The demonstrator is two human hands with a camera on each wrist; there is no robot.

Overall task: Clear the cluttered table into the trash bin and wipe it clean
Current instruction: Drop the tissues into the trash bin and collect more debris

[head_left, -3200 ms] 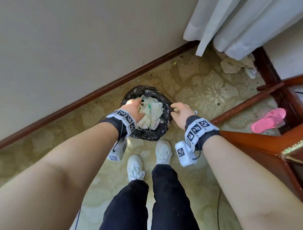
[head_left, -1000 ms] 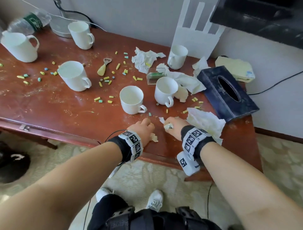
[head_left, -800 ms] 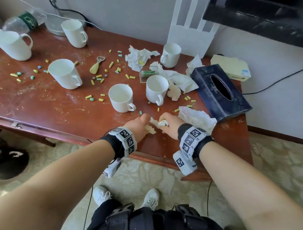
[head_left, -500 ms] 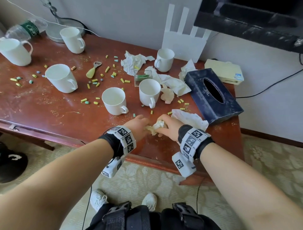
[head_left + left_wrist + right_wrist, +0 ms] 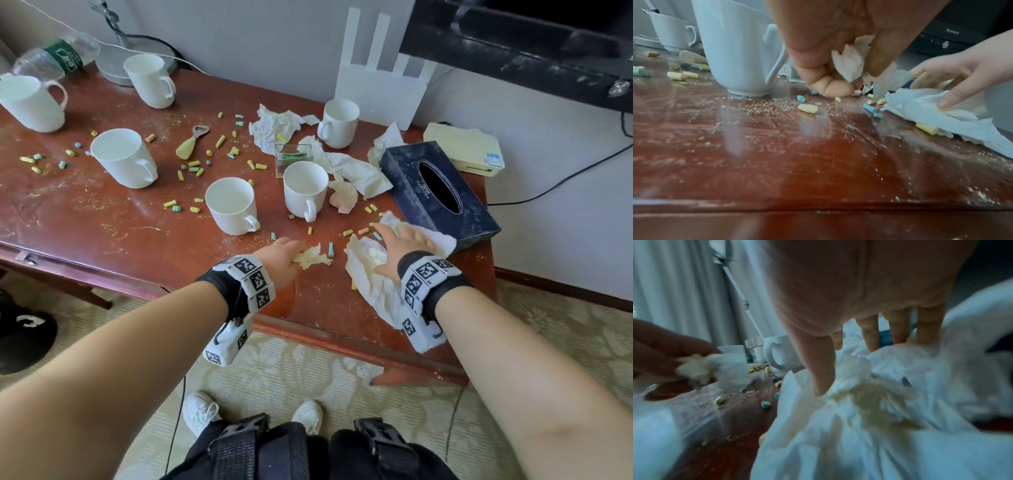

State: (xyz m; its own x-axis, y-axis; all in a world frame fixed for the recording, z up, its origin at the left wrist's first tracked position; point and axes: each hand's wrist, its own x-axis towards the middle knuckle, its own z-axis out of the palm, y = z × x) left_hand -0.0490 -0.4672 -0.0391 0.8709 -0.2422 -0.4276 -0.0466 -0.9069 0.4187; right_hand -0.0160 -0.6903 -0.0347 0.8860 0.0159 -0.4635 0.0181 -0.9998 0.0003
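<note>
Reddish wood table (image 5: 102,222) is far from cleared: mugs, crumpled tissues, pastel crumbs all over, esp. centre and far-right part. Trash bin not in any view.

Left hand (image 5: 279,255) sits near the front edge, fingers curled round a small yellowish tissue wad (image 5: 310,257); left wrist view shows the wad pinched btw thumb & fingers, knuckles almost on the wood. Right hand (image 5: 406,240) lies spread, fingers fairly straight, pressing on a big white tissue (image 5: 368,274) near the front-right corner, just beside the dark tissue box (image 5: 442,195). That tissue hangs partly over the front edge.

Step in hand, prob.: gather loose paper + bits before a bin trip. To do it well:
- use the big tissue as a scoop; drag it toward the front edge w/ flat fingers so the coloured bits (image 5: 363,231) around it ride along instead of scattering
- fold its edges inward before lifting, else crumbs spill on the carpet
- drop the wad onto it, so one bundle goes, not two
- steer clear of the closest mug (image 5: 233,205) and its handle; it's near the left hand
</note>
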